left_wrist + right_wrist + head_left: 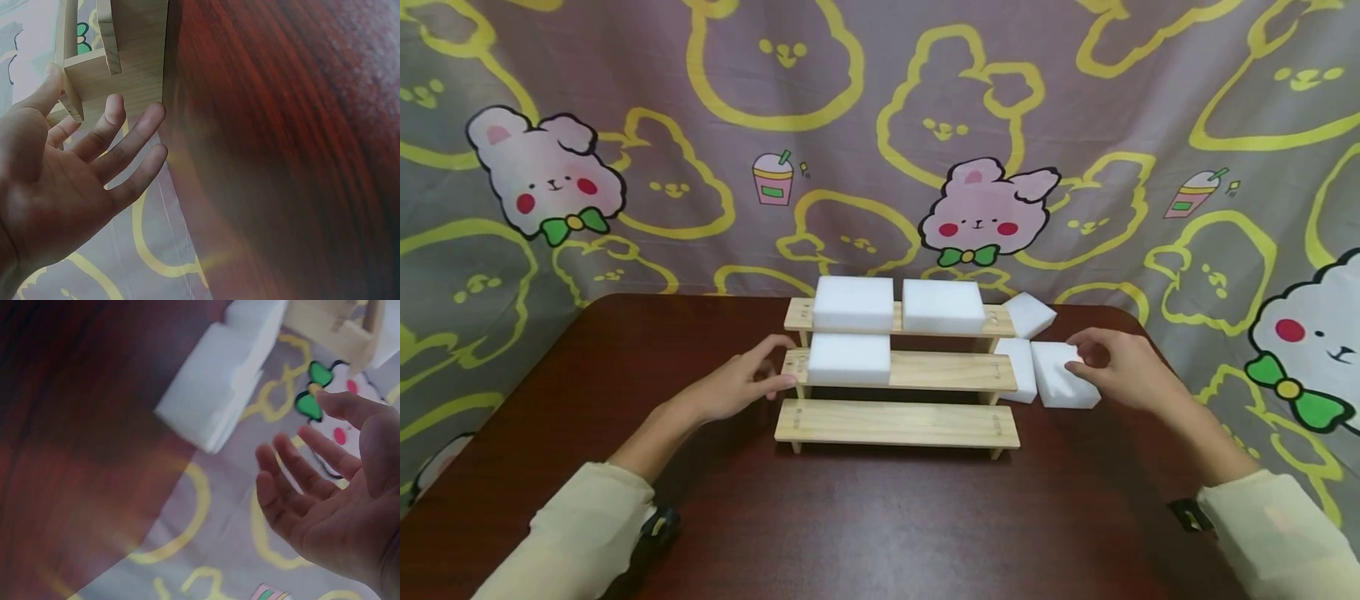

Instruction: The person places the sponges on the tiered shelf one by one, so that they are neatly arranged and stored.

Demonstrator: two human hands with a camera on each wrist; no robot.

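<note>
A three-tier wooden step shelf (898,425) stands on the table. My left hand (737,383) holds the left end of its middle tier between thumb and index finger, while the other fingers spread loosely below in the left wrist view. Two white foam blocks (853,302) sit on the top tier, and another foam block (848,360) lies at the middle tier's left. At the right, my right hand (1123,371) hovers with relaxed, bent fingers beside a white foam block (1062,382); the right wrist view shows a gap between that hand and the foam block (209,390).
Two more white foam blocks lie right of the shelf: a turned block (1030,313) behind and an upright-looking block (1019,371) partly hidden by the shelf end. A patterned curtain (857,158) hangs behind the dark red table (880,525).
</note>
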